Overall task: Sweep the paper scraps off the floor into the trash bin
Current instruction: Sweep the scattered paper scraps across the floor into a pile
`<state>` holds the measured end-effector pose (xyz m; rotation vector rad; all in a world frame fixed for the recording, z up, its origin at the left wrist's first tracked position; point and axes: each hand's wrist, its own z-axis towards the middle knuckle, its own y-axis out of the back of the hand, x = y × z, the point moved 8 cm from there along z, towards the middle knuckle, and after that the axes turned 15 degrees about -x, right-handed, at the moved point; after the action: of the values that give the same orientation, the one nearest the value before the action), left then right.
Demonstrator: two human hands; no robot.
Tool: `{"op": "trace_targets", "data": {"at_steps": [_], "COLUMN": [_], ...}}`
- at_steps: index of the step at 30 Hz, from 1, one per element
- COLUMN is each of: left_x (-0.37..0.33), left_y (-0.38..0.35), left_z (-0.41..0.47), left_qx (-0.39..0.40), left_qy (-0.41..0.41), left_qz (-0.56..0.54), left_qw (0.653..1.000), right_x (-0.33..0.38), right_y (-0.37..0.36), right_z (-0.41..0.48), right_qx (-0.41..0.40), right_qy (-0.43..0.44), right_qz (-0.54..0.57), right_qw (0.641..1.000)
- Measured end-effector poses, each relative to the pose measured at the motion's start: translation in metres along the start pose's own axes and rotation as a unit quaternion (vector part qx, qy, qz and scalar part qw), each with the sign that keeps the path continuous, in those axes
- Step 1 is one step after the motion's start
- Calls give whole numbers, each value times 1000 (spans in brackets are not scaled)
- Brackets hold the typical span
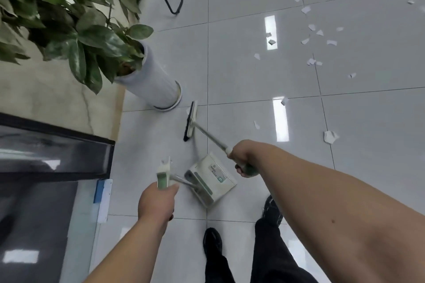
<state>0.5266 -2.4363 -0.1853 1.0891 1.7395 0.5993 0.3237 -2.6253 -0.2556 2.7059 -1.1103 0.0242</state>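
Paper scraps (330, 136) lay scattered on the glossy grey tiles, all beyond the dustpan (212, 179) and to its right. One crumpled piece lay near it and the rest were strung out well away. No trash bin showed.

The left hand (156, 202) was wrapped around the green-and-white top of the dustpan's long handle, and the pan hung tilted; whether its lip touched the floor could not be told. The right hand (241, 158) was closed around the green grip of the broom. The broom head (190, 122) stood just beyond the dustpan and slightly left of it, with no scrap beside it.

The sweeping looked barely begun. To do it well, the broom head would likely need to reach past the farthest pieces and then draw them toward the dustpan in short, low strokes, because paper this light would flutter under a fast pass. The pan's lip should sit flat on the tile before the pile meets it.

The scraps were white, small and unevenly torn. A few were curled or balled, and some were nearly lost against the bright ceiling-light reflections.
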Motion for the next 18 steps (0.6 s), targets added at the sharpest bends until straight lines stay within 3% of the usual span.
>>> {"op": "trace_targets", "data": {"at_steps": [6,18], "left_x": [-28,-127], "left_y": [-16,-97], "left_z": [-19,-80], "left_qx": [2,82], "left_qy": [-9,-124], "left_qz": [14,35], "left_qw": [1000,988], "right_x": [-55,-217], "right_y": [87,277], "right_z": [-4,-42], "right_qx": [-70,-187], "right_qy": [-26,-52], "right_qz": [27,126], "right_qw": [997,973]}}
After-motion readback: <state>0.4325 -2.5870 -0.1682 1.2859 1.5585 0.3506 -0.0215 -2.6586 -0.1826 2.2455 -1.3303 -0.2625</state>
